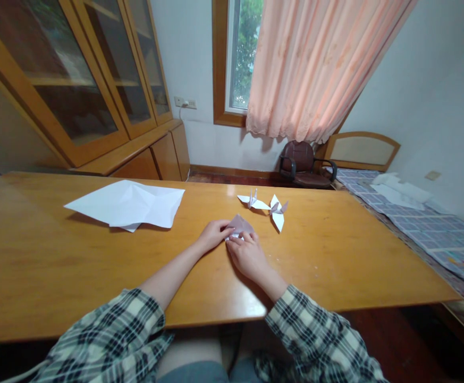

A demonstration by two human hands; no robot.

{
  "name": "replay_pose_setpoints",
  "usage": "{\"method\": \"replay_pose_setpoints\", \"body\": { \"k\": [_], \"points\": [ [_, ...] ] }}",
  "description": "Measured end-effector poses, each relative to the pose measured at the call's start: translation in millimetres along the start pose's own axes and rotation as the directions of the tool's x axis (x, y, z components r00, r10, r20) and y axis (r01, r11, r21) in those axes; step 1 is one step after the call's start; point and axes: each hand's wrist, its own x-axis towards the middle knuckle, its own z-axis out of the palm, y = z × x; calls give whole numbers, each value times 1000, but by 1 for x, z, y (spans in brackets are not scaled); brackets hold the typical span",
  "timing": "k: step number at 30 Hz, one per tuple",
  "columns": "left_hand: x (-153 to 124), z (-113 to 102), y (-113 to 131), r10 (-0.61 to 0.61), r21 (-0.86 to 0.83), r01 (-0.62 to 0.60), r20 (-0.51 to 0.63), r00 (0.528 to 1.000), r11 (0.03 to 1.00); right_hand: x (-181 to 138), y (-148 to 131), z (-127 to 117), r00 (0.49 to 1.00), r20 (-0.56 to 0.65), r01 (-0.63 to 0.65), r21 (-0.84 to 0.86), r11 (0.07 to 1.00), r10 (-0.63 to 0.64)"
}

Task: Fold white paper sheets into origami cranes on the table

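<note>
A small piece of folded paper (240,223), greyish-purple on top with white showing along its lower edge, lies on the table between my hands. My left hand (216,235) grips its left side, thumb and fingers closed on it. Curled over the lower right part of the paper, the fingers of my right hand (249,256) press and hold its near edge; they hide some of the folds. Just beyond are two finished-looking paper cranes, one crane (253,200) with its wings spread and another crane (277,211) to its right, close together.
Large white paper sheets (124,205), creased and lifted in places, lie at the table's left. Tiny white scraps dot the wooden table (335,255) right of my right hand. Beyond it are a glass-door cabinet (96,74), an office chair (301,162) and a bed (411,213).
</note>
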Motion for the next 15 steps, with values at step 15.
{"method": "replay_pose_setpoints", "body": {
  "k": [15],
  "points": [
    [1, -1, 9, -73, 49, 74, -34, 997, 996, 25, 98, -17, 881, 200, -469, 502, 727, 430]
  ]
}}
